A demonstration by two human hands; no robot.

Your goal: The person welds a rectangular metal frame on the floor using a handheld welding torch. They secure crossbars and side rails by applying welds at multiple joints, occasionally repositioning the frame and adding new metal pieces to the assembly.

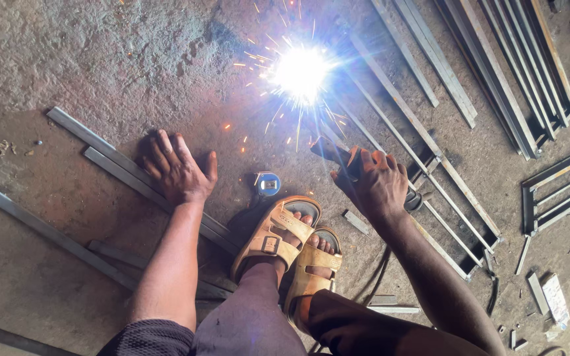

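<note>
My left hand (176, 168) lies flat with fingers spread on a grey metal bar (110, 158) on the concrete floor. My right hand (374, 181) grips a welding electrode holder (331, 153), its tip pointing up toward a white welding arc (300, 71) that throws orange sparks. The arc sits on a thin steel frame (423, 165) lying on the floor. My two feet in tan sandals (288, 247) are planted between my hands.
Long steel bars (496, 72) lie stacked at the upper right, and a small rectangular frame (562, 188) at the right. More flat bars (41, 227) cross the floor at left. A small blue round object (268, 184) sits near my feet. A dark cable (377, 273) runs back under my right arm.
</note>
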